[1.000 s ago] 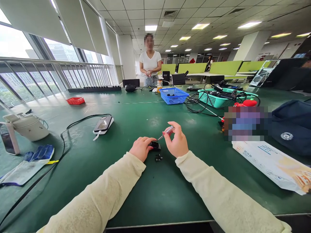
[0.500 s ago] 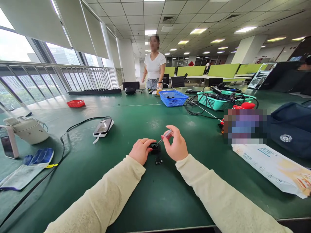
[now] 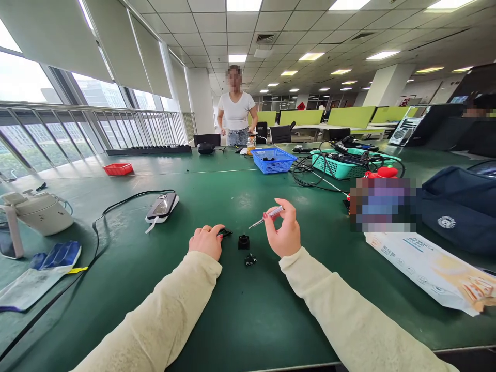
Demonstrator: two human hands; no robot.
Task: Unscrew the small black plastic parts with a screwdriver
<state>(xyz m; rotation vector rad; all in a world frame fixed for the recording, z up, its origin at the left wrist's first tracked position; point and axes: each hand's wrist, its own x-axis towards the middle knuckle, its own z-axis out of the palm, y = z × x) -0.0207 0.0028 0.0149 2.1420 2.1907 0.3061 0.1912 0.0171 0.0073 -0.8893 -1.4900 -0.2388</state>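
My right hand [image 3: 284, 230] is closed around a screwdriver [image 3: 267, 216], its thin metal shaft pointing left and down in the air. A small square black plastic housing [image 3: 244, 242] sits on the table below the tip, apart from both hands. Nearer to me lies a little group of black pieces with metal bits [image 3: 250, 260]. To the left, my left hand [image 3: 206, 242] is closed over a flat black plastic piece [image 3: 225, 233] at the table surface; only its right end shows past the fingers.
On the green table [image 3: 248, 320], a phone [image 3: 163, 204] and a cable lie left, near a kettle-shaped container [image 3: 48, 214]. Farther back are a red tray [image 3: 118, 169], a blue basket [image 3: 273, 160] and a teal basket [image 3: 344, 164] of cables. A white packet [image 3: 422, 268] lies right. A person [image 3: 235, 111] stands opposite.
My left hand has moved left with a flat black piece, leaving the square housing on the table. The screwdriver has lifted off the housing and tilted flatter. The person opposite has turned toward the table.
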